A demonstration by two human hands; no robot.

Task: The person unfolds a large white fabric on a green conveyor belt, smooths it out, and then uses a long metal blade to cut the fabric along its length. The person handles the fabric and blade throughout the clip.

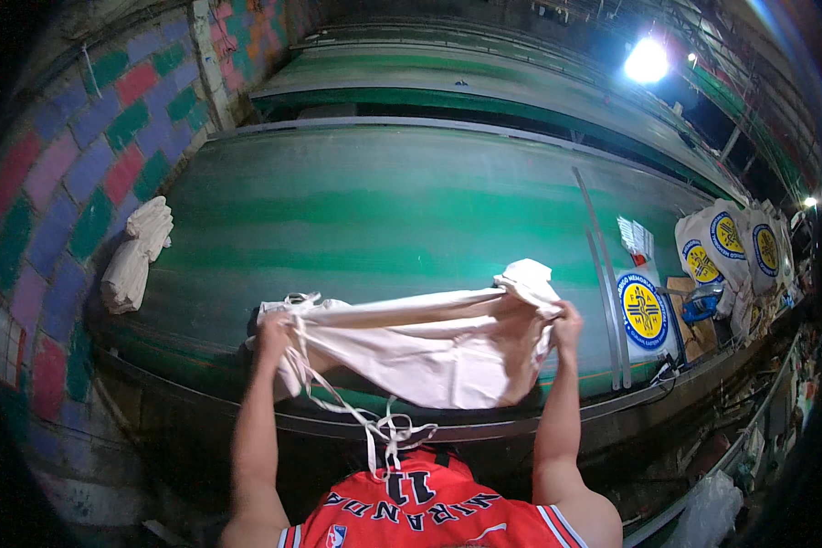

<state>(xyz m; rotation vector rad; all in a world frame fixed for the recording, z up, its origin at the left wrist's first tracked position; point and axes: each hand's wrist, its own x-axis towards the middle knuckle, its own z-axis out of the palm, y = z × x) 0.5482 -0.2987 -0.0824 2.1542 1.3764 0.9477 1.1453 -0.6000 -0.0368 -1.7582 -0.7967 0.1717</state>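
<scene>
Both my hands hold up a cream cloth (447, 365) with long thin tie strings, stretched sideways over the near edge of a long green table (411, 210). My left hand (274, 334) is closed on its left end, where the strings bunch and hang toward my red shirt. At the other end, my right hand (566, 329) grips the gathered edge beside a folded-up part. The cloth sags between the hands, its lower edge close to the table's front rim. Some fingertips are hidden by the fabric.
Folded cream cloths (137, 256) lie at the table's left end by a painted brick wall (73, 183). To the right are long metal strips (605, 292), a round blue-and-yellow emblem (644, 310), a blue object (701, 303) and cream cloths with emblems (717, 242).
</scene>
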